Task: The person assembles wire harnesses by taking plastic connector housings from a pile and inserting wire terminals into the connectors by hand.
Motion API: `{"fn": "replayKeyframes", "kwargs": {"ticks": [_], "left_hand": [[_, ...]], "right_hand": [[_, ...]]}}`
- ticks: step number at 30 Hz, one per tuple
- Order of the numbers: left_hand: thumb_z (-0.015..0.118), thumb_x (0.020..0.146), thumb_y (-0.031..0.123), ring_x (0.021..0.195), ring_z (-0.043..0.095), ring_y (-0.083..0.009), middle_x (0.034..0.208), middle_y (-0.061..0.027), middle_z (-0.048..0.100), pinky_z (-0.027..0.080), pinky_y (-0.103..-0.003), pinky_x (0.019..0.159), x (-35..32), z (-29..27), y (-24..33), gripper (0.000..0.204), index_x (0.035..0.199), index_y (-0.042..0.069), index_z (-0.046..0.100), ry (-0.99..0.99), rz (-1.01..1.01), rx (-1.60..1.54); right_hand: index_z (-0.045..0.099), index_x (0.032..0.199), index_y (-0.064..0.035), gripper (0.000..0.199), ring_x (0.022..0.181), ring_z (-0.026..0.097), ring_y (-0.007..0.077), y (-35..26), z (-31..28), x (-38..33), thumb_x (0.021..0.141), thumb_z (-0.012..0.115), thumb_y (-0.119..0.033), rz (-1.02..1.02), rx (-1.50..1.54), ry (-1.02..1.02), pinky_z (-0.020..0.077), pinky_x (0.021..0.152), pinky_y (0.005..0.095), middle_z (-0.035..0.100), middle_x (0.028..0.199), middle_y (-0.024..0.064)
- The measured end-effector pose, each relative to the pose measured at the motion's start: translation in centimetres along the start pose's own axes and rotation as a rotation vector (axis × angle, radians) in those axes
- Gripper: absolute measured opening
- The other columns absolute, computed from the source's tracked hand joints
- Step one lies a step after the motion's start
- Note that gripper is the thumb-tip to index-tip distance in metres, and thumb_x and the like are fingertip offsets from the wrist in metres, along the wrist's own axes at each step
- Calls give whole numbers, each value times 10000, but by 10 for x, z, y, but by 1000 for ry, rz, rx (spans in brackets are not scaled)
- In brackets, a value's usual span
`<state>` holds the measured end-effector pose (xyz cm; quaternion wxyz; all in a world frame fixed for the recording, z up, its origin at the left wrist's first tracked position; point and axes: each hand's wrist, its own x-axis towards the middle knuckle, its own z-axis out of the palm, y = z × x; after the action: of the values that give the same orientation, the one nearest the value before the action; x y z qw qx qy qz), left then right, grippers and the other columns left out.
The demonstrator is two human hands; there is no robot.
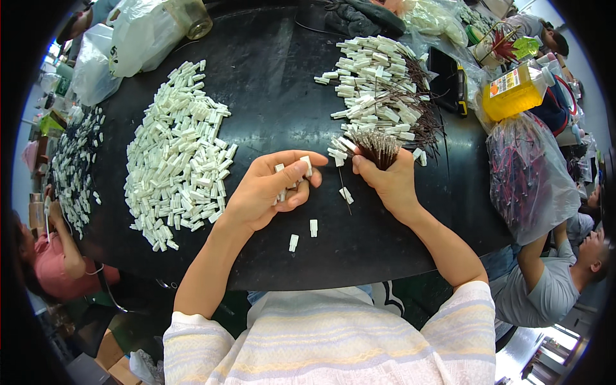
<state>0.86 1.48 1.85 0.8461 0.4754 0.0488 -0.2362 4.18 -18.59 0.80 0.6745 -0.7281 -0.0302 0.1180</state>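
White plastic piece pinched beside a fistful of wire leads

The left hand (269, 192) grips a white plastic piece (307, 165); the wire bundle (377, 149), clenched upright in the right hand (388, 183), lies at its 3 o'clock, just beside.

The person wears a short-sleeved knit top with pale stripes of cream, lilac and soft yellow; ribbed white cuffs end above the elbows; forearms and both hands are bare; no rings or watch show.
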Motion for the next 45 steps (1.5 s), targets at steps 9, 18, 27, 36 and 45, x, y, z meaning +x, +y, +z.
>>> {"fn": "replayKeyframes", "kwargs": {"ticks": [9,18,27,36,45], "left_hand": [[517,854,75,445,367,-19,727,-65,536,237,-142,362,0,-6,-3,209,1034,-31,535,53,69,44],[523,854,77,455,373,-17,706,-45,525,242,-137,363,2,-4,-6,185,987,-41,571,96,92,33],[554,829,44,445,362,-18,675,-48,524,236,-145,370,1,-1,-5,137,935,-37,584,86,71,126],[566,810,24,429,357,-18,646,-69,527,241,-152,364,5,1,-11,92,867,-47,580,60,51,168],[519,842,52,445,367,-28,705,-88,543,259,-152,369,5,-1,-5,167,962,-56,558,52,-4,163]], "right_hand": [[604,845,30,117,681,516,36,-2,2,-2,734,618,-7,-87,35,-40,428,609,187,592,759,0],[591,810,21,86,627,477,13,3,4,-2,731,615,-2,-127,-49,-84,390,541,171,562,697,-25],[572,777,13,64,579,440,18,8,2,-1,730,614,0,-246,-68,-159,352,499,182,525,647,-32],[550,746,17,80,539,436,34,7,-2,1,679,582,48,-334,-127,-291,340,469,195,494,600,-3],[575,794,10,81,600,470,26,8,1,0,719,600,24,-193,-84,-213,383,513,198,553,695,-8]]}}
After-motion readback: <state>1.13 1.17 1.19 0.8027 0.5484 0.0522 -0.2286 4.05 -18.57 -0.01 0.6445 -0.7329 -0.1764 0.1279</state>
